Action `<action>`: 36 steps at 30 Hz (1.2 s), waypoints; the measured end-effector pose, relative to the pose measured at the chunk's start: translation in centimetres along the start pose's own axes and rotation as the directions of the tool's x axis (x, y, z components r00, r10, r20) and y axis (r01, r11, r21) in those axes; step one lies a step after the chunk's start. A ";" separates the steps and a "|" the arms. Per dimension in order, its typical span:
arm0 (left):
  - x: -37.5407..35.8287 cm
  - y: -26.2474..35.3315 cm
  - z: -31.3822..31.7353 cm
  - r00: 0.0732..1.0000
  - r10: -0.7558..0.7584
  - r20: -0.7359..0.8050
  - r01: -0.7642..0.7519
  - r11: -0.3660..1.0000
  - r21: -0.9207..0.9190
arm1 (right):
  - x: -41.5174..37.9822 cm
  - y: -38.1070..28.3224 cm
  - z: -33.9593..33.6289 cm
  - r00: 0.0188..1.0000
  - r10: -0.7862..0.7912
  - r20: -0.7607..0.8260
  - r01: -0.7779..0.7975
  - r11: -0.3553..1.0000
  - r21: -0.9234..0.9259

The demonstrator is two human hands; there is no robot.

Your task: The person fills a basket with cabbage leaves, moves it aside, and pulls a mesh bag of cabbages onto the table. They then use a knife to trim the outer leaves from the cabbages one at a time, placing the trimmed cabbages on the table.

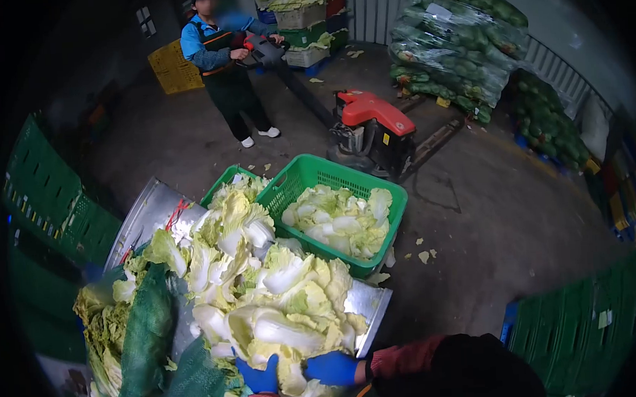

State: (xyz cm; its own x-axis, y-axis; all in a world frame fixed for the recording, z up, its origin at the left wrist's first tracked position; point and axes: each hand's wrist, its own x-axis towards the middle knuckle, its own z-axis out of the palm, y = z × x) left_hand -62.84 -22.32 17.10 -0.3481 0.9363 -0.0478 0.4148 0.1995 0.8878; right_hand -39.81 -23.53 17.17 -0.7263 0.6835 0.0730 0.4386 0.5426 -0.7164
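Both gloved hands on a cabbage

Left hand [260,378] and right hand [332,368] grasp the cabbage [281,331], its long axis lying crosswise on the bench [369,303].

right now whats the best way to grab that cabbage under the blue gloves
Take the cabbage by its near end, one palm on each side, much as the left hand and right hand sit now. It lies lengthways on the heap with loose, floppy leaves, so cupping the thick white ribs from the wearer's side probably holds better than pinching leaf edges.
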 end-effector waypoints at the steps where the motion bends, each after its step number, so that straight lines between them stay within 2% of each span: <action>1: 0.9 0.2 1.6 0.994 0.105 0.007 -0.105 0.994 0.026 | 0.0 0.8 -1.2 0.996 0.003 -0.089 0.007 0.994 0.108; 2: 1.6 0.6 3.0 0.979 0.205 0.013 -0.205 0.977 0.052 | -0.2 1.7 -2.2 0.994 0.078 -0.074 -0.070 0.991 0.112; 4: 2.4 8.8 5.5 0.972 0.232 0.036 -0.235 0.949 0.209 | -0.5 3.6 -4.1 0.974 0.222 -0.040 -0.217 0.970 0.110; 5: 3.5 9.9 6.9 0.982 0.183 0.045 -0.188 0.952 0.241 | -0.7 5.1 -4.1 0.964 0.242 -0.110 -0.230 0.967 0.110; 6: 4.9 9.8 8.4 0.984 0.175 0.034 -0.178 0.978 0.111 | -0.9 6.5 -4.8 0.963 0.263 -0.057 -0.258 0.963 0.080; 8: 8.4 8.4 11.9 0.982 0.184 0.051 -0.175 0.975 -0.136 | -0.2 8.6 -7.2 0.956 0.241 -0.167 -0.255 0.965 -0.065; 9: 9.5 9.7 12.9 0.977 0.187 0.098 -0.173 0.975 -0.136 | 0.0 9.9 -8.3 0.948 0.253 -0.196 -0.279 0.953 -0.118; 10: 10.8 11.6 14.5 0.970 0.193 0.145 -0.174 0.975 -0.138 | -0.2 13.2 -8.7 0.922 0.316 -0.224 -0.293 0.947 0.131; 11: 12.0 13.1 16.1 0.957 0.191 0.216 -0.125 0.950 -0.286 | -0.5 16.6 -9.0 0.891 0.377 -0.252 -0.271 0.888 0.371; 12: 13.6 13.9 17.6 0.937 0.198 0.288 -0.061 0.904 -0.424 | -0.8 18.4 -10.3 0.878 0.426 -0.220 -0.176 0.714 0.678; 13: 15.5 13.3 19.3 0.914 0.210 0.347 -0.071 0.926 -0.372 | -1.0 20.1 -11.6 0.861 0.473 -0.188 -0.051 0.448 0.893; 14: 15.5 16.4 19.1 0.879 0.100 0.467 0.114 0.905 -0.409 | -0.6 20.9 -15.1 0.882 0.462 -0.095 -0.029 0.254 0.967; 15: 15.5 19.6 18.9 0.819 -0.012 0.574 0.299 0.862 -0.409 | 0.0 20.9 -18.1 0.816 0.565 -0.124 -0.216 0.498 0.840; 16: 16.4 18.9 19.7 0.810 0.115 0.574 0.202 0.865 -0.459 | 0.5 20.4 -21.0 0.740 0.645 -0.191 -0.412 0.659 0.629; 17: 16.4 19.8 19.1 0.797 0.142 0.587 0.193 0.860 -0.471 | 0.6 19.8 -23.1 0.664 0.692 -0.283 -0.593 0.718 0.365; 18: 15.9 20.7 18.1 0.784 0.159 0.600 0.191 0.858 -0.478 | 0.3 19.6 -24.0 0.599 0.702 -0.385 -0.736 0.672 0.080; 19: 15.4 20.5 16.9 0.788 0.113 0.605 0.192 0.889 -0.416 | 0.1 21.4 -23.5 0.575 0.721 -0.387 -0.716 0.672 0.188; 20: 15.1 19.9 15.4 0.792 0.067 0.607 0.190 0.918 -0.349 | 0.4 19.6 -23.9 0.541 0.745 -0.391 -0.724 0.649 0.234; 22: 13.8 16.8 11.5 0.846 0.050 0.532 0.122 0.951 -0.283 | 0.4 16.6 -22.4 0.580 0.682 -0.446 -0.622 0.724 0.299; 23: 13.1 15.5 8.8 0.863 0.013 0.504 0.153 0.945 -0.288 | 0.5 15.5 -20.8 0.614 0.668 -0.422 -0.583 0.743 0.328; 24: 13.1 12.6 5.5 0.890 0.007 0.456 0.094 0.976 -0.199 | 0.7 13.2 -20.6 0.617 0.706 -0.348 -0.609 0.708 0.358; 25: 12.6 10.7 2.1 0.931 -0.074 0.357 0.116 0.988 -0.098 | 1.0 11.0 -20.4 0.616 0.739 -0.272 -0.637 0.671 0.381; 26: 12.2 7.9 -1.8 0.954 -0.094 0.285 0.113 0.992 -0.049 | 1.4 10.9 -19.5 0.626 0.701 -0.342 -0.581 0.711 0.395; 27: 11.3 6.1 -5.4 0.977 -0.157 0.145 0.155 0.988 0.029 | 1.8 11.3 -18.1 0.628 0.661 -0.411 -0.525 0.750 0.403; 28: 10.2 4.1 -8.8 0.983 -0.176 0.054 0.178 0.983 -0.034 | 2.0 11.7 -16.6 0.624 0.616 -0.481 -0.466 0.787 0.404; 29: 9.1 1.6 -12.3 0.991 -0.125 -0.054 0.129 0.989 0.072 | 2.4 11.6 -15.8 0.609 0.566 -0.555 -0.403 0.824 0.399; 30: 8.1 -2.4 -16.0 0.991 -0.069 -0.113 0.089 0.979 0.185 | 2.9 11.0 -15.6 0.659 0.513 -0.550 -0.377 0.858 0.348; 31: 6.7 -4.0 -19.5 0.993 -0.088 -0.078 0.112 0.908 0.404 | 3.1 9.9 -15.6 0.710 0.456 -0.537 -0.347 0.890 0.297; 32: 4.6 -2.0 -20.4 0.980 -0.136 -0.146 0.195 0.799 0.569 | 3.3 9.0 -15.3 0.757 0.397 -0.520 -0.314 0.918 0.243; 33: 3.0 -2.8 -21.8 0.975 -0.171 -0.141 0.221 0.794 0.567 | 3.5 8.8 -14.2 0.796 0.392 -0.461 -0.315 0.919 0.238; 34: 2.0 -3.9 -23.0 0.984 -0.151 -0.097 0.179 0.768 0.614 | 3.5 8.2 -13.2 0.838 0.365 -0.405 -0.338 0.931 0.139; 36: 0.4 -7.0 -25.6 0.993 -0.115 -0.009 0.089 0.710 0.699 | 3.7 5.1 -12.3 0.895 0.369 -0.250 -0.342 0.928 0.147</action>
State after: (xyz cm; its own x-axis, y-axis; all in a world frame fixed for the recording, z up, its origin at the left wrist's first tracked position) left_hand -87.41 -30.71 22.54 -0.4008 0.9044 -0.1460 0.8512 0.4266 0.3059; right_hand -33.71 -12.23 22.34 -0.3556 0.9343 -0.0252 0.5774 0.1984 -0.7920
